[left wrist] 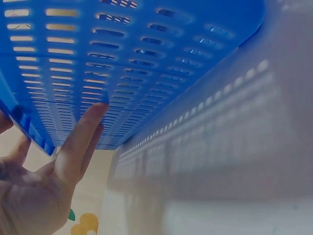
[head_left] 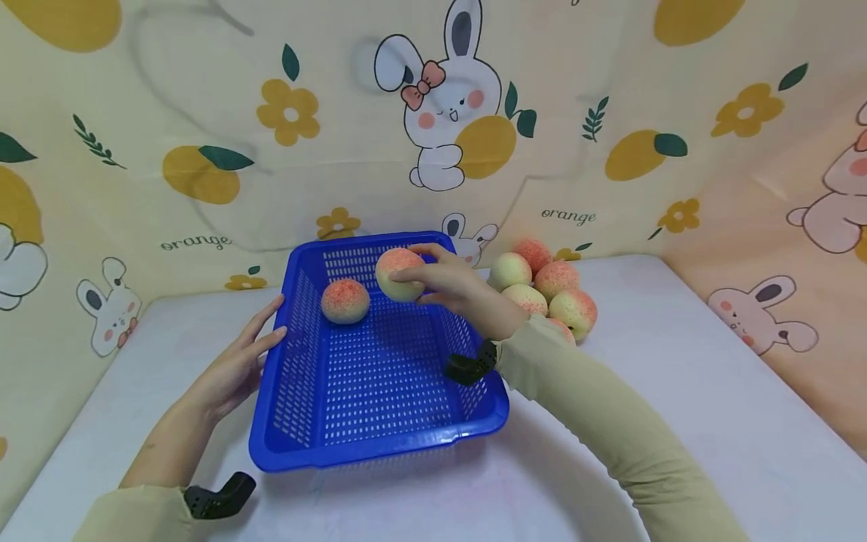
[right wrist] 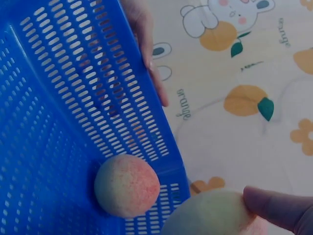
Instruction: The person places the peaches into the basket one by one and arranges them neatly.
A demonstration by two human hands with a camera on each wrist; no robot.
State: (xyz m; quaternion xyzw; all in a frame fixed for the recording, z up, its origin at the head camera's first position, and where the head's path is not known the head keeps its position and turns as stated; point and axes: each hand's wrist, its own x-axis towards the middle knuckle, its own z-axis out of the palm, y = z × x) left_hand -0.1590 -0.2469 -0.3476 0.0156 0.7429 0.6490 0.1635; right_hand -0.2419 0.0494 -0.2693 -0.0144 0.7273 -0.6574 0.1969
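Note:
My right hand (head_left: 450, 280) pinches a peach (head_left: 398, 272) between thumb and fingers, above the far part of a blue plastic basket (head_left: 379, 449). In the right wrist view the thumb (right wrist: 274, 208) presses on this pale, pink-tinged peach (right wrist: 210, 215). Another peach (head_left: 345, 302), redder on top, lies inside the basket near its far left corner. My left hand (head_left: 233, 369) touches the basket's left side at the rim. From the left wrist camera, straight fingers (left wrist: 80, 139) lie against the slotted outer wall (left wrist: 112, 63).
Several more peaches (head_left: 557, 280) are heaped on the white table (head_left: 677, 376), right of the basket, partly behind my right forearm. A patterned cloth (head_left: 576, 68) with rabbits and oranges hangs behind the table. A dark band piece (head_left: 472, 365) sits at the right cuff.

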